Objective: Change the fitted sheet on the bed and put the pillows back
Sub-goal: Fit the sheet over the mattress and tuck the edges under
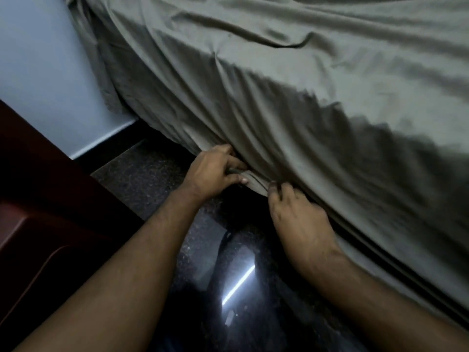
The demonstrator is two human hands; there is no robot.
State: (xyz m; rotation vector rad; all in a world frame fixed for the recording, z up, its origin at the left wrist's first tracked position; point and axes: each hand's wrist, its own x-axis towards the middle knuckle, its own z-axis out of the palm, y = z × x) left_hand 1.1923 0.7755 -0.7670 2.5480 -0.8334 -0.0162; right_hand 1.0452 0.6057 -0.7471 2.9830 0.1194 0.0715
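A grey-green fitted sheet (291, 102) lies wrinkled over the bed and hangs down its near side to the floor. My left hand (213, 174) grips a bunched fold of the sheet's lower hem, fingers and thumb curled round it. Just to the right, my right hand (297, 214) reaches down along the same hem, its fingers curled into the cloth at the bottom edge of the mattress side. No pillows are in view.
A dark red-brown wooden piece of furniture (45, 212) stands close on the left. Behind it is a pale blue wall (43, 72) with a dark skirting. The floor (157, 179) is dark polished stone with a bright light reflection.
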